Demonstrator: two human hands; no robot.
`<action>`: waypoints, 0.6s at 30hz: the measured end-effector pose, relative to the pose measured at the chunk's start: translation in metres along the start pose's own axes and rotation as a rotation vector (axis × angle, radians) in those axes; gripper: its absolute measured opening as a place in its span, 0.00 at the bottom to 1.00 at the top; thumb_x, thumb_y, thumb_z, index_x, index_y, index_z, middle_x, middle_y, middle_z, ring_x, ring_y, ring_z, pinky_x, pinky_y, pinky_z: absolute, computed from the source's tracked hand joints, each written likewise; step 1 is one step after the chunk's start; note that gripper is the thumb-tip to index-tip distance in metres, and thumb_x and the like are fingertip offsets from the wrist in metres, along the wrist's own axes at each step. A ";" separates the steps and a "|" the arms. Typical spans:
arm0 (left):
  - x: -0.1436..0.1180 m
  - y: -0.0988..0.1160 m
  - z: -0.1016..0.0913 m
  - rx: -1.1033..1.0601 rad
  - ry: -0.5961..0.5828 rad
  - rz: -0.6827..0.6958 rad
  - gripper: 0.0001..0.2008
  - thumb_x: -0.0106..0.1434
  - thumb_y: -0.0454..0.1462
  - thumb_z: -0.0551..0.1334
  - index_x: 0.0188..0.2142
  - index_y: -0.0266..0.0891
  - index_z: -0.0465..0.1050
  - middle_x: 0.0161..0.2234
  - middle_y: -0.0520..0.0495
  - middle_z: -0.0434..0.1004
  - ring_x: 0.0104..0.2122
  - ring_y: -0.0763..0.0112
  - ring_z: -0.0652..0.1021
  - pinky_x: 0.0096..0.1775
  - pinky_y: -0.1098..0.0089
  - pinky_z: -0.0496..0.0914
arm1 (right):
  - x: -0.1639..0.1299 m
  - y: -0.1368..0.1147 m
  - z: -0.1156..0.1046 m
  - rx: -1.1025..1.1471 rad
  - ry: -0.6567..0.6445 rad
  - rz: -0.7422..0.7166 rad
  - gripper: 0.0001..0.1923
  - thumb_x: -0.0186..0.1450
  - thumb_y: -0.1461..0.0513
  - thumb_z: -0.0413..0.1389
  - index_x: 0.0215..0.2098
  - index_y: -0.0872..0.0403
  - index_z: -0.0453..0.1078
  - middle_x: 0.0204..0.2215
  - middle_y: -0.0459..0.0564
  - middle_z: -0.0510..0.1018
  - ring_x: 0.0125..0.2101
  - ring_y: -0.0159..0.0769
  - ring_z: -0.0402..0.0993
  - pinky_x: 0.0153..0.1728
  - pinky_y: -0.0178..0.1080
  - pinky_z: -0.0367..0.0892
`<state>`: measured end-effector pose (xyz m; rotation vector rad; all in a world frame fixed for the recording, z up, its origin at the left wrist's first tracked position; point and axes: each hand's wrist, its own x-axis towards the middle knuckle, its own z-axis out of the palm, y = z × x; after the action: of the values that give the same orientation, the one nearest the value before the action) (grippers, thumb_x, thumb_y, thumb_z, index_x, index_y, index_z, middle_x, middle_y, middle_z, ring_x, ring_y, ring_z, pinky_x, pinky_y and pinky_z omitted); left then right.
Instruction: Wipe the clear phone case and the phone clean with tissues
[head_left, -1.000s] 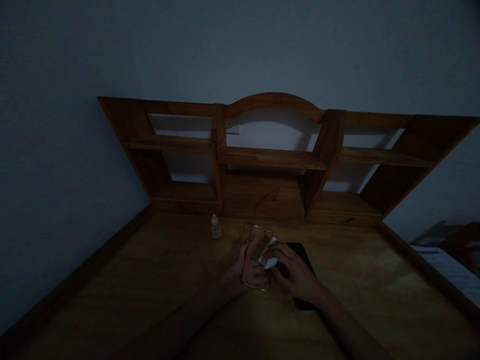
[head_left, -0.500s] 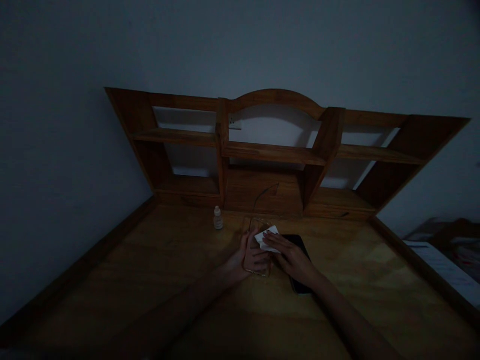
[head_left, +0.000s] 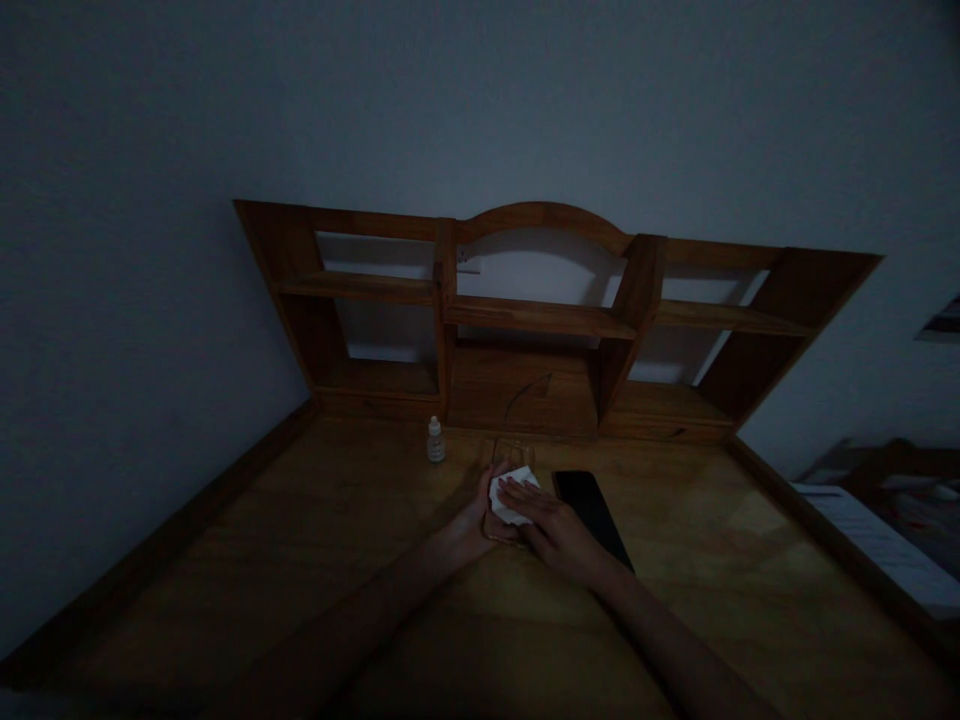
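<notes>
A clear phone case [head_left: 517,450] is held over the table by my left hand [head_left: 474,522], which grips it from the left side and beneath. My right hand [head_left: 553,525] presses a white tissue [head_left: 510,497] flat against the case, fingers lying on top of it. The tissue and the right hand hide most of the case and the left fingers. A black phone [head_left: 592,510] lies on the table beside my right hand, its lower end partly behind the forearm.
A small white-capped dropper bottle [head_left: 436,442] stands upright left of the hands. Behind, a wooden shelf unit [head_left: 536,318] rises at the back of the wooden table [head_left: 337,520]. Raised edges run along both sides. Right of the table lies a white sheet-like surface [head_left: 877,535].
My right hand has slid the tissue left and slightly down across the case, away from the phone, more of which now shows. The camera view has shifted slightly.
</notes>
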<state>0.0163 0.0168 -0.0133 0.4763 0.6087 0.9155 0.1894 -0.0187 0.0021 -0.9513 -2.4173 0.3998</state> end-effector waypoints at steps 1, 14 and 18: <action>-0.001 0.001 0.002 0.004 0.029 0.001 0.26 0.71 0.47 0.51 0.64 0.40 0.58 0.45 0.43 0.77 0.40 0.66 0.78 0.41 0.68 0.72 | 0.001 -0.002 0.000 0.007 -0.006 -0.005 0.32 0.68 0.69 0.50 0.68 0.47 0.54 0.67 0.49 0.57 0.67 0.40 0.53 0.67 0.52 0.51; -0.008 0.005 0.012 0.003 0.057 -0.016 0.26 0.70 0.47 0.53 0.64 0.40 0.59 0.47 0.41 0.76 0.39 0.67 0.79 0.39 0.70 0.73 | 0.002 -0.008 -0.004 0.102 -0.012 -0.042 0.30 0.68 0.67 0.52 0.67 0.45 0.57 0.66 0.49 0.60 0.66 0.41 0.55 0.67 0.55 0.50; -0.004 0.005 0.009 -0.006 0.006 -0.041 0.26 0.69 0.49 0.53 0.62 0.38 0.61 0.45 0.41 0.77 0.38 0.67 0.79 0.40 0.70 0.73 | 0.001 -0.006 -0.004 0.031 0.002 -0.027 0.32 0.67 0.68 0.54 0.67 0.46 0.56 0.66 0.50 0.60 0.66 0.41 0.55 0.67 0.54 0.51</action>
<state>0.0173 0.0148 -0.0025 0.4539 0.6190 0.8796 0.1876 -0.0219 0.0083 -0.9041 -2.4128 0.4254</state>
